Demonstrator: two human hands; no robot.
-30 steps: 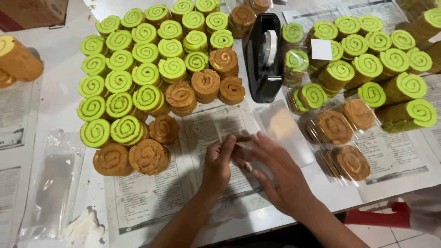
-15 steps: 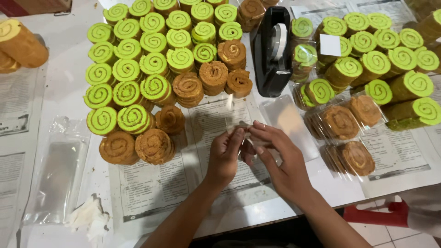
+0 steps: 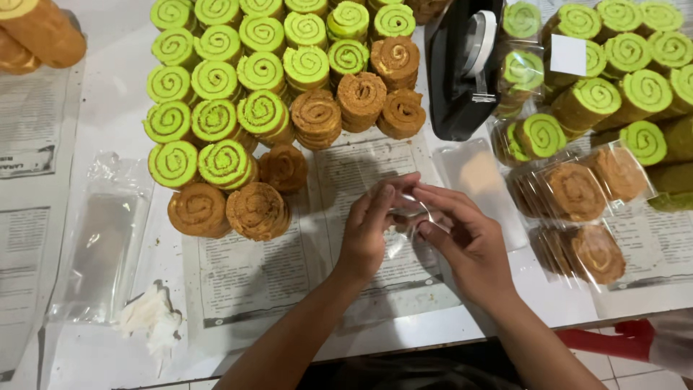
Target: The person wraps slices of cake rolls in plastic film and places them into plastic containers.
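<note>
While both hands have drawn closer together than a moment ago, the left hand [image 3: 368, 231] and right hand [image 3: 462, 242] pinch a clear plastic bag [image 3: 406, 211] between their fingertips, which suggests its mouth is being worked open. Just beyond the left hand lie brown spiral rolls [image 3: 256, 211]; farther out, green spiral rolls [image 3: 216, 79] and a black tape dispenser [image 3: 462, 72].

Over the last second both hands have drawn closer together above the newspaper: the left hand [image 3: 368, 235] has risen, its fingers [image 3: 386, 198] now meeting those of the right hand [image 3: 469, 245] on the clear plastic bag [image 3: 413, 213], pinched more tightly.
</note>
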